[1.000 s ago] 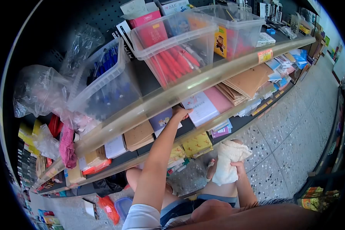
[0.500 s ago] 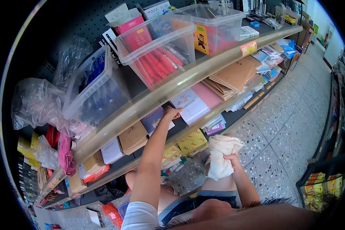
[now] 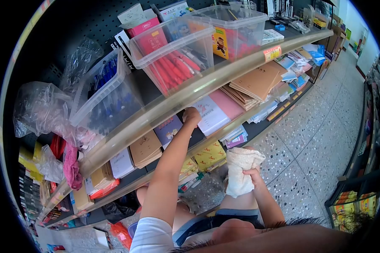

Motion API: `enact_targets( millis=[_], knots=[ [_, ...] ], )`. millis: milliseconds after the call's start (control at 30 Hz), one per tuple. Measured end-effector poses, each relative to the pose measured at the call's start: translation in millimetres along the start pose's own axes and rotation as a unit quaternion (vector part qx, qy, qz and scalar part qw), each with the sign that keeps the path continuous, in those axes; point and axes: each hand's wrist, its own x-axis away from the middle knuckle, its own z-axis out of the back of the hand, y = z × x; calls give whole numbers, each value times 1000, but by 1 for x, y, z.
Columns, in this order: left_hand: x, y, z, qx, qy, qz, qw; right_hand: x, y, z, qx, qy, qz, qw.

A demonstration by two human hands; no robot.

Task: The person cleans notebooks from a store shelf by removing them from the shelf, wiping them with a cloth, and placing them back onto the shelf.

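My left hand [image 3: 191, 114] reaches onto the lower shelf, between a purple notebook [image 3: 169, 130] and a white-covered booklet stack [image 3: 211, 117]. Its fingers are bent and partly hidden under the upper shelf's edge, so whether they hold anything is unclear. Over my knee, my right hand [image 3: 253, 175] grips a cream cloth [image 3: 240, 168], which hangs in folds from the fingers. Brown notebooks [image 3: 145, 148] lie left of the purple one, and a pink cover [image 3: 227, 103] shows beside the white stack.
Clear bins of blue pens [image 3: 107, 95] and red pens [image 3: 173, 55] stand on the upper shelf [image 3: 198, 89]. Brown envelopes [image 3: 257, 82] lie farther right. A pink cloth [image 3: 72, 166] hangs at the left. Yellow packs [image 3: 210, 156] sit low by my knees, above the speckled floor [image 3: 308, 143].
My left hand has moved a little deeper under the upper shelf's edge, beside the white booklets. The cream cloth stays in my right hand. The view has shifted since one second ago.
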Motion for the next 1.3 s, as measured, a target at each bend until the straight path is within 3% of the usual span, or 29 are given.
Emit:
enact_targets(
  millis=[100, 167, 267, 400, 467, 600, 733, 800, 833, 900, 933, 1000, 1033, 1133, 1167, 1267, 1300],
  knots=[
    [6, -3, -3, -2, 38, -39, 998, -1, 3, 3, 12, 14, 2, 1000],
    [2, -14, -12, -42, 74, -115, 990, -1, 7, 11, 19, 22, -6, 1000],
    [25, -14, -25, -7, 237, -117, 964, -4, 15, 26, 19, 22, -13, 1000],
    [22, -28, -36, 188, 248, -125, 942, 3, 6, 12, -23, 40, -90, 995],
    [32, -40, -39, 322, 275, -148, 894, 6, 6, 5, -5, 35, -44, 998],
    [120, -50, -19, 569, 124, -141, 801, 8, 19, 32, -69, 51, -73, 994],
    [212, -61, -29, 616, 44, -156, 771, 32, -22, 8, -100, 58, -14, 993],
    [249, -69, -44, 606, -8, -168, 777, 40, -52, 0, -60, 65, 21, 996],
    [264, -76, -57, 604, -29, -156, 781, 46, -62, -9, 46, 105, 64, 991],
    [290, -87, -79, 600, -65, -135, 786, 51, -75, -30, 259, 169, 142, 940],
    [300, -94, -89, 606, -77, -123, 782, 53, -78, -41, 411, 89, 185, 888],
    [314, -108, -107, 617, -97, -103, 774, 53, -74, -63, 666, -88, 253, 696],
    [320, -115, -114, 621, -99, -83, 773, 52, -60, -74, 696, -153, 259, 652],
    [330, -136, -128, 559, -16, -150, 815, 61, -4, -99, 778, -276, 244, 509],
    [338, -141, -124, 554, -15, -116, 824, 60, 12, -97, 782, -287, 263, 486],
    [337, -176, -149, 618, -42, -54, 783, 41, 54, -82, 809, -280, 316, 409],
    [338, -195, -155, 579, -90, -39, 810, 31, 59, -80, 829, -251, 326, 379]
  ],
)
